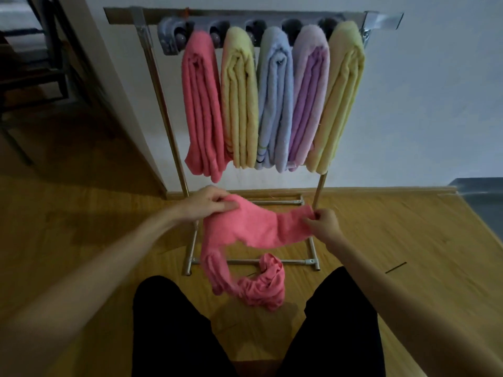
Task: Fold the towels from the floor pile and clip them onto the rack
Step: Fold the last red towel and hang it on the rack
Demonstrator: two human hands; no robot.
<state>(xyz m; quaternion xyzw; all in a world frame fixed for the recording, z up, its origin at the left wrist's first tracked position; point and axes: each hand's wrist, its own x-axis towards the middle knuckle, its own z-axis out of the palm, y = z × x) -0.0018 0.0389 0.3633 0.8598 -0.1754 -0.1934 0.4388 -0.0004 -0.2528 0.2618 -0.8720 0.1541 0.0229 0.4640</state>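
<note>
Both hands held up a pink towel in front of the rack.

The left hand (209, 204) gripped the left end of the pink towel (253, 229), and the right hand (322, 223) pinched its right corner; the rest trailed down to a bunched heap on the floor (408, 240), near the rack (245, 16)'s base bar. Five folded towels (272, 99) hung clipped on the far bar, with one clip (170, 36) free at the left. The trailing end could snag on the base bar, or the thin right pinch could slip.
</note>
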